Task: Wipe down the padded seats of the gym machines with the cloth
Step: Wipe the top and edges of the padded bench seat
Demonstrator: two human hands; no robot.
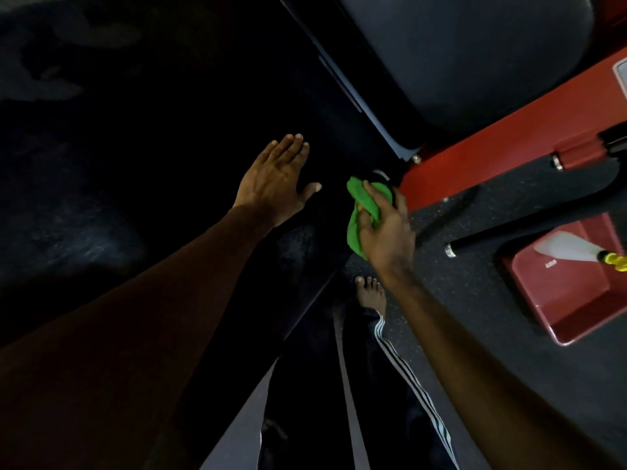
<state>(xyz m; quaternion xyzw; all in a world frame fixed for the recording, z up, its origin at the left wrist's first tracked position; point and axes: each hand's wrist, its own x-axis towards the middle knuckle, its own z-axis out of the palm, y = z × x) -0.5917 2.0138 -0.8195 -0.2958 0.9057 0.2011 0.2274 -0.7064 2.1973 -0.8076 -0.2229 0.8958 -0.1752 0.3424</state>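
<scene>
Cloth comes first: the green cloth (359,198) is bunched into a ball in my right hand (386,232). The fingers and thumb are curled around it, so it gives a thick wad to rub with and no loose corner drags. This hand is at the near corner of the big dark padded seat (135,147), just beside the end of the red frame (509,137). I cannot tell if the cloth touches the pad or hangs a little off its edge.

My left hand (274,184) is spread flat with the fingers straight and close together and the thumb out to the side. It holds nothing. It lies on the seat or just above it; the surface is too dark for me to be sure. I think it is there to steady me while I lean over.

A second pad (475,56) sits higher on the frame, at the upper right. I judge that the wiping of the near seat is in progress, because some pale smears show on its left part.

On the floor (475,283) at my right stands a red tray (570,317) with a spray bottle (570,249) lying in it, near enough to reach when the cloth needs it. My bare foot (371,293) is below the right hand.
</scene>
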